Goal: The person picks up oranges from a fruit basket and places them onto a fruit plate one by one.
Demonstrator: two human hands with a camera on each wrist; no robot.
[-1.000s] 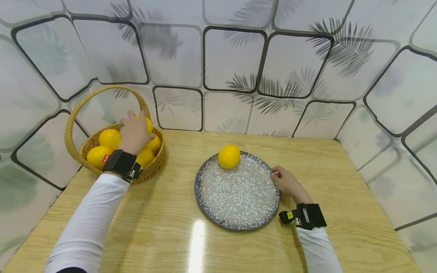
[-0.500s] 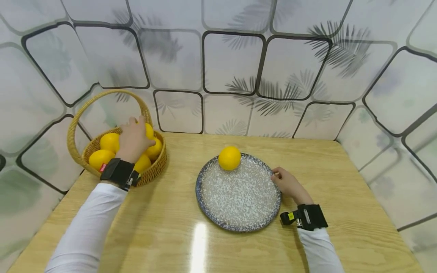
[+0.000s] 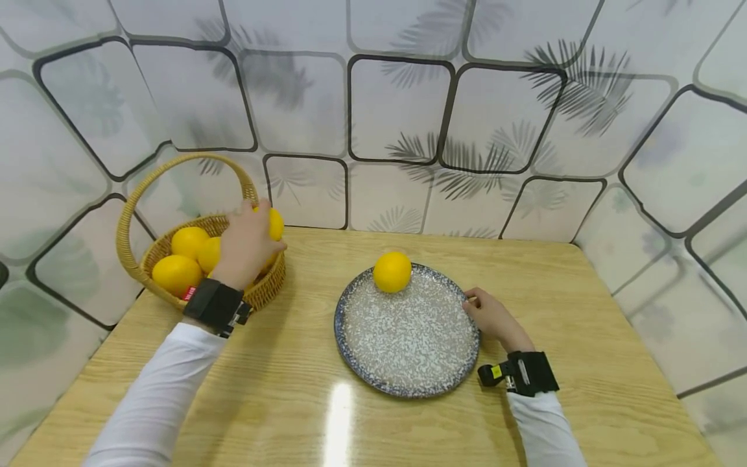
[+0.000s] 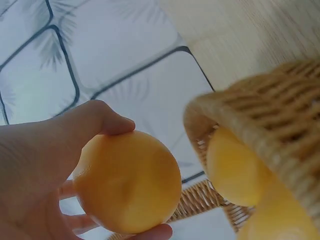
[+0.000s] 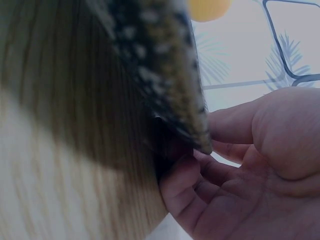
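Note:
My left hand holds a round yellow-orange orange over the right side of a wicker basket. In the left wrist view the thumb lies on one side of the fruit and fingertips show on the other. Several more oranges sit in the basket, some hidden behind the hand. A speckled grey plate with a dark blue rim stands mid-table, one orange near its far edge. My right hand grips the plate's right rim, thumb on the upper side and fingers curled underneath.
The basket's tall arched handle rises above the fruit. A patterned wall covering encloses the back and sides of the wooden table. Both wrists wear black straps with cameras.
My left hand has moved right and slightly up from the middle of the basket, carrying an orange; oranges it covered now show. The right hand and plate stay in place.

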